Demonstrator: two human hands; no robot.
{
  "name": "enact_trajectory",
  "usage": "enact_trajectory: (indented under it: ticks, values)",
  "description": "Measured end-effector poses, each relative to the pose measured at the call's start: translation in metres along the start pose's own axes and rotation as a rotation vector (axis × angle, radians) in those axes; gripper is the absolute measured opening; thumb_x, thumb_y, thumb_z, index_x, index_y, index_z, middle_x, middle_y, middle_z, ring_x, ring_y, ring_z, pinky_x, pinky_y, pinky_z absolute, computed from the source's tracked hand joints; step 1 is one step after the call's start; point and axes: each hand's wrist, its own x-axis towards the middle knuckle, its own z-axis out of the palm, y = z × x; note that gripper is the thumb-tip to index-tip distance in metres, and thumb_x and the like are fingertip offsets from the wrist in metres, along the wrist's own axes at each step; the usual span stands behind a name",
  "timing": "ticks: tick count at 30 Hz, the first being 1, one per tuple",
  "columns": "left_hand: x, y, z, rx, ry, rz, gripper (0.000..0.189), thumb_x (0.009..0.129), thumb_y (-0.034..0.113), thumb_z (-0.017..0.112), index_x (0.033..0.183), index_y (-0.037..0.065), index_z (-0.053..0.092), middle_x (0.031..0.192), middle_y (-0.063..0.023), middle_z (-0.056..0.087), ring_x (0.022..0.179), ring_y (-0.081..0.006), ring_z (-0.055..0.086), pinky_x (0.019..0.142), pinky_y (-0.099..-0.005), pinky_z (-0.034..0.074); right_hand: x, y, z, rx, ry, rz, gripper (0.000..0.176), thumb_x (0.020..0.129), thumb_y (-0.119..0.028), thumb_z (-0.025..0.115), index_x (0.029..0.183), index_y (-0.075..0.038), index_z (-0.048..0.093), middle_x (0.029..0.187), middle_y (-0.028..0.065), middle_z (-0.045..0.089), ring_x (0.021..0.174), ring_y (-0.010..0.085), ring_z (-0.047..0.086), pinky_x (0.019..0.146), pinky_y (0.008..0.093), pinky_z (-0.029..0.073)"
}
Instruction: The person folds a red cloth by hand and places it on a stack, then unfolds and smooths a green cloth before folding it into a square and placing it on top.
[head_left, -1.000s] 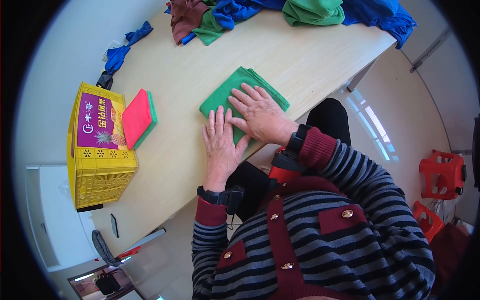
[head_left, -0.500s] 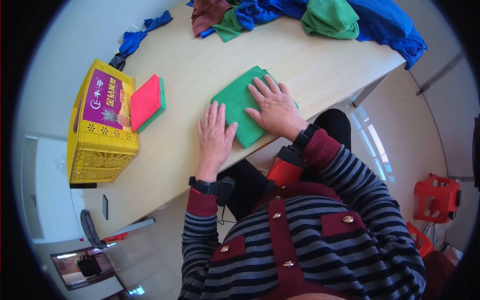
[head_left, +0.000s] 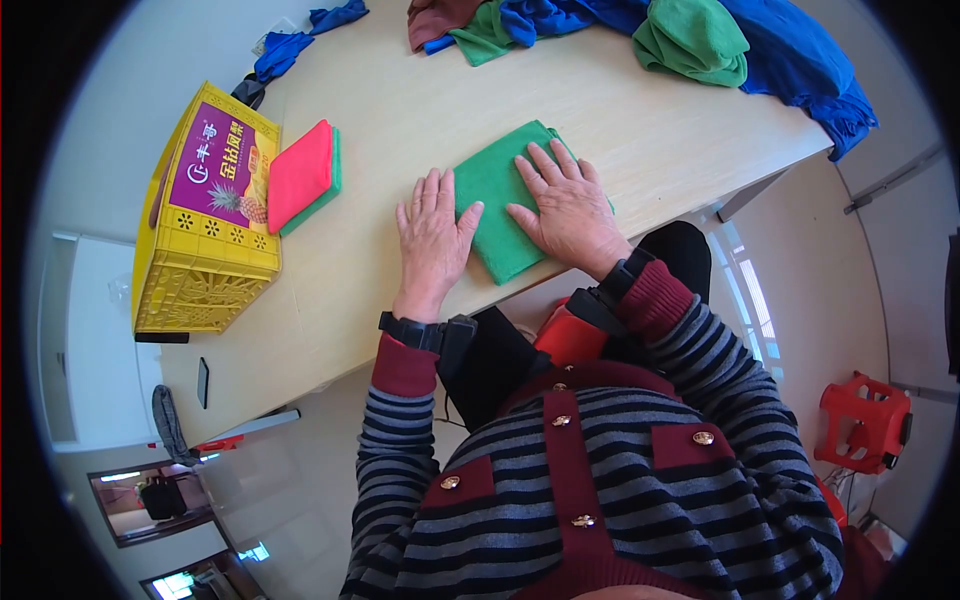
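Note:
A folded green cloth (head_left: 497, 200) lies flat on the light wooden table (head_left: 400, 110) near its front edge. My right hand (head_left: 567, 208) lies flat on the cloth's right half, fingers spread. Beside it, my left hand (head_left: 432, 238) rests palm down at the cloth's left edge, the thumb touching the fabric and the fingers mostly on the table. Neither hand grips anything.
A red folded cloth on a green one (head_left: 302, 177) sits left of my hands, next to a yellow crate (head_left: 205, 215) at the table's left end. A heap of blue, green and brown cloths (head_left: 650, 30) covers the far side. A red stool (head_left: 865, 420) stands on the floor at right.
My left hand has slid off the green cloth to its left edge. My right hand stays pressed on the cloth. The view has shifted as my head moved.

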Motion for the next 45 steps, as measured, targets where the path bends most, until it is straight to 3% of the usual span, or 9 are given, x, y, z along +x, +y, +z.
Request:
enact_trajectory:
  ticks: [8, 12, 16, 20, 28, 33, 36, 40, 45]
  values:
    - [-0.032, 0.040, -0.030, -0.396, 0.065, 0.342, 0.041, 0.101, 0.025, 0.060, 0.135, 0.002, 0.057, 0.137, -0.0166, 0.061, 0.132, -0.0335, 0.054, 0.112, -0.0532, 0.038, -0.001, 0.001, -0.001, 0.019, -0.002, 0.014, 0.068, 0.100, -0.053, 0.048, 0.150, -0.008, 0.046, 0.158, 0.0142, 0.041, 0.150, 0.0358, 0.030, 0.118, 0.0517, 0.028]
    - [-0.055, 0.093, -0.150, -0.886, 0.260, 0.578, 0.008, 0.093, 0.003, 0.061, 0.086, 0.001, 0.060, 0.073, -0.0089, 0.063, 0.080, -0.0273, 0.067, 0.093, -0.0512, 0.051, -0.002, 0.000, -0.002, 0.020, -0.017, -0.002, 0.067, 0.100, -0.053, 0.047, 0.150, -0.008, 0.046, 0.158, 0.0141, 0.041, 0.150, 0.0357, 0.029, 0.118, 0.0513, 0.027]
    - [-0.069, 0.114, -0.229, -1.496, -0.450, 0.975, 0.015, 0.090, 0.011, 0.065, 0.076, 0.006, 0.064, 0.098, -0.0132, 0.066, 0.087, -0.0334, 0.068, 0.085, -0.0522, 0.054, 0.000, -0.001, -0.002, 0.001, 0.002, -0.014, 0.066, 0.099, -0.052, 0.050, 0.149, -0.008, 0.047, 0.156, 0.0144, 0.043, 0.149, 0.0356, 0.031, 0.118, 0.0496, 0.029]
    - [-0.064, 0.136, -0.199, -1.574, -0.228, 1.272, 0.037, 0.089, 0.017, 0.070, 0.126, 0.014, 0.064, 0.104, -0.0202, 0.068, 0.070, -0.0280, 0.062, 0.053, -0.0377, 0.053, 0.001, 0.002, -0.003, -0.007, 0.027, -0.017, 0.066, 0.100, -0.051, 0.050, 0.149, -0.008, 0.047, 0.156, 0.0143, 0.043, 0.149, 0.0355, 0.031, 0.118, 0.0494, 0.029]
    - [-0.075, 0.125, -0.220, -1.294, -0.006, 1.206, 0.026, 0.096, 0.008, 0.051, 0.084, -0.005, 0.071, 0.087, -0.0194, 0.069, 0.074, -0.0302, 0.068, 0.069, -0.0404, 0.058, 0.001, -0.001, -0.002, 0.000, 0.006, -0.017, 0.066, 0.099, -0.051, 0.050, 0.148, -0.008, 0.047, 0.156, 0.0143, 0.043, 0.149, 0.0352, 0.031, 0.118, 0.0493, 0.029]
    - [-0.055, 0.137, -0.205, -1.321, 0.060, 1.395, 0.013, 0.088, 0.004, 0.070, 0.099, 0.010, 0.066, 0.105, -0.0164, 0.068, 0.072, -0.0271, 0.062, 0.061, -0.0335, 0.054, -0.002, 0.000, -0.002, 0.004, 0.003, -0.008, 0.066, 0.099, -0.052, 0.051, 0.149, -0.008, 0.047, 0.156, 0.0144, 0.043, 0.149, 0.0353, 0.031, 0.118, 0.0495, 0.029]
    - [-0.076, 0.157, -0.189, -1.803, 0.405, 1.056, 0.009, 0.090, 0.006, 0.071, 0.094, 0.009, 0.064, 0.114, -0.0138, 0.069, 0.087, -0.0296, 0.066, 0.073, -0.0360, 0.056, 0.000, -0.002, -0.003, 0.011, 0.005, -0.012, 0.066, 0.099, -0.052, 0.051, 0.149, -0.008, 0.047, 0.156, 0.0144, 0.042, 0.149, 0.0353, 0.031, 0.118, 0.0497, 0.028]
    - [-0.087, 0.123, -0.213, -1.667, -0.050, 1.134, 0.016, 0.089, 0.012, 0.075, 0.100, 0.009, 0.063, 0.124, -0.0092, 0.068, 0.105, -0.0273, 0.066, 0.083, -0.0430, 0.055, -0.003, -0.001, -0.003, 0.025, -0.003, 0.003, 0.067, 0.099, -0.052, 0.051, 0.149, -0.008, 0.047, 0.157, 0.0145, 0.042, 0.149, 0.0356, 0.031, 0.119, 0.0497, 0.028]
    - [-0.095, 0.127, -0.210, -1.668, 0.080, 1.038, 0.022, 0.091, 0.015, 0.073, 0.111, 0.010, 0.065, 0.130, -0.0069, 0.067, 0.113, -0.0269, 0.064, 0.088, -0.0509, 0.055, -0.001, 0.002, -0.004, 0.022, -0.013, -0.018, 0.067, 0.099, -0.051, 0.051, 0.150, -0.008, 0.046, 0.157, 0.0148, 0.041, 0.149, 0.0358, 0.031, 0.119, 0.0494, 0.027]
